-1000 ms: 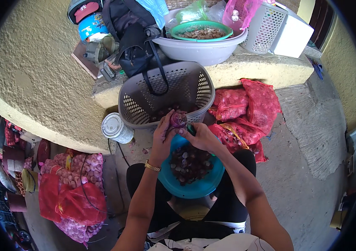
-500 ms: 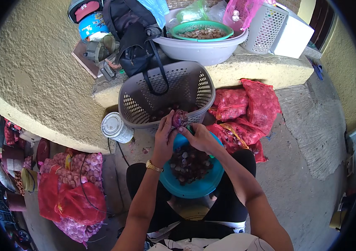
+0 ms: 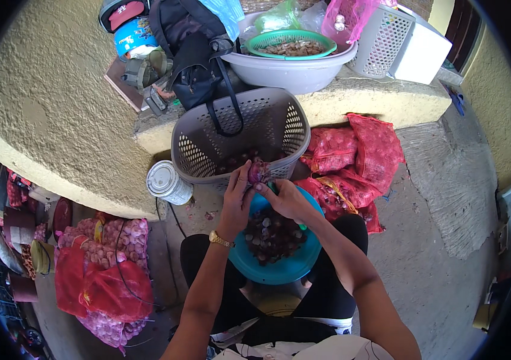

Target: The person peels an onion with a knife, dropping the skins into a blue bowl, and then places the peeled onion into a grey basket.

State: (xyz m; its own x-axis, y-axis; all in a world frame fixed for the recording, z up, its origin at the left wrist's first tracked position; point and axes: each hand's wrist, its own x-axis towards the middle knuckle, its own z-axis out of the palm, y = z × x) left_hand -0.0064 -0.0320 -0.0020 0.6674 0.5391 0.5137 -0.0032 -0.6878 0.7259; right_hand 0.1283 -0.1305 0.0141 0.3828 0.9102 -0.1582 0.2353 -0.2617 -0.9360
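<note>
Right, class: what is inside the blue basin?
The blue basin holds dark purplish, onion-like pieces. They hide its bottom; the right hand hides part of its far side.

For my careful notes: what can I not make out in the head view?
Head view:
Green item: mostly hidden by the right hand, kind unclear.
Purple onion: one side covered by the left hand.
Grey basket: bottom partly hidden by its near wall.
Blue basin: far rim partly behind the hands.

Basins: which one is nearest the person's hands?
The blue basin, between the knees and holding dark bulbs. The other, the pale basin, is larger and stands farther off on the ledge, with a green sieve in it.
</note>
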